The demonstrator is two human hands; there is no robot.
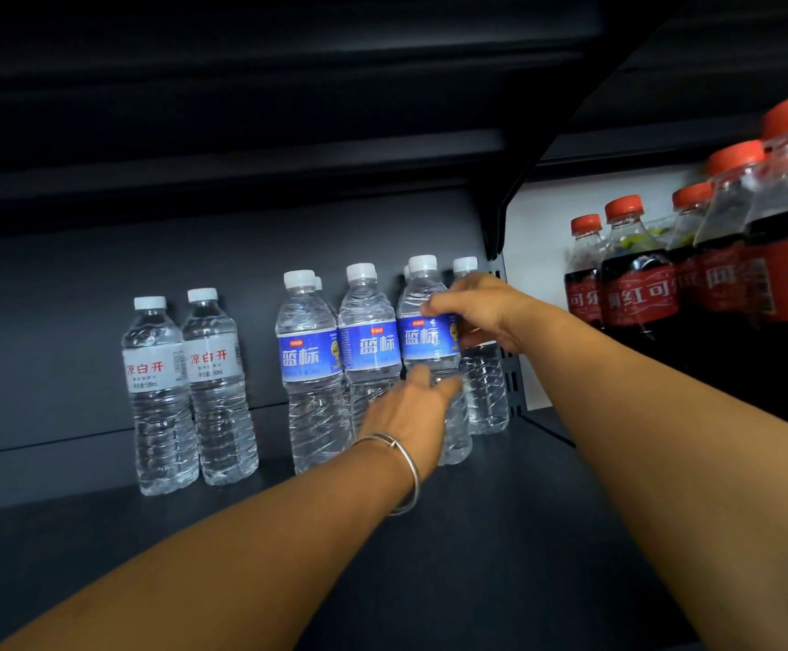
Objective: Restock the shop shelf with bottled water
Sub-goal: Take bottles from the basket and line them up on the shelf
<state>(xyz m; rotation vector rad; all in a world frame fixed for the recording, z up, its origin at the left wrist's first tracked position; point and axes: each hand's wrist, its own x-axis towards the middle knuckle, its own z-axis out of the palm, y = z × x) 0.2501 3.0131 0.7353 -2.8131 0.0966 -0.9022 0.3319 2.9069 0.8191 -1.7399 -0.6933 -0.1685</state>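
A dark shelf is seen from above and in front, with water bottles standing upright on it. Two white-labelled bottles are set side by side at the left, well apart from a group of blue-labelled bottles toward the right. The rightmost front blue-labelled bottle is gripped at its label by the right hand, whose fingers are curled round it. The lower body of the same bottle is touched by the left hand, on whose wrist a silver bangle is worn. Red-capped cola bottles are ranged in the neighbouring bay at the right, beyond a divider.
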